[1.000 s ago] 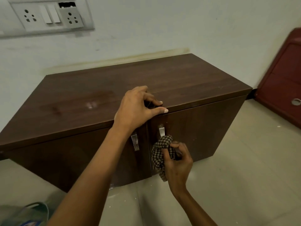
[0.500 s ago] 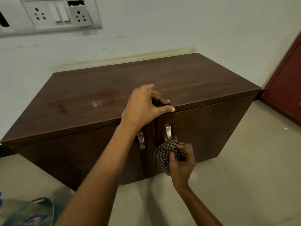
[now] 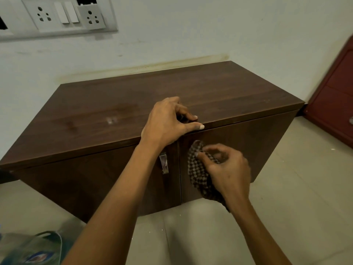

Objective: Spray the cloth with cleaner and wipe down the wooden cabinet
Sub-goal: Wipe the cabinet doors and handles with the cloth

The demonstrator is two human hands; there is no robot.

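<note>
A low dark wooden cabinet (image 3: 114, 104) with two doors stands on the floor against the wall. My left hand (image 3: 168, 121) rests on the front edge of its top, fingers curled over the edge above the gap between the doors. My right hand (image 3: 227, 171) holds a bunched checked cloth (image 3: 198, 169) and presses it on the right door, over the place where that door's handle is, so the handle is hidden. The left door's metal handle (image 3: 163, 163) shows beside my left forearm. No spray bottle is clearly visible.
A socket and switch panel (image 3: 65, 14) is on the wall above the cabinet. A dark red cabinet (image 3: 336, 104) stands at the right edge. A clear plastic bag (image 3: 32, 249) lies on the tiled floor at the lower left.
My right hand has moved the cloth up the right door, from below the handle to over it. My left hand has stayed on the top's front edge.
</note>
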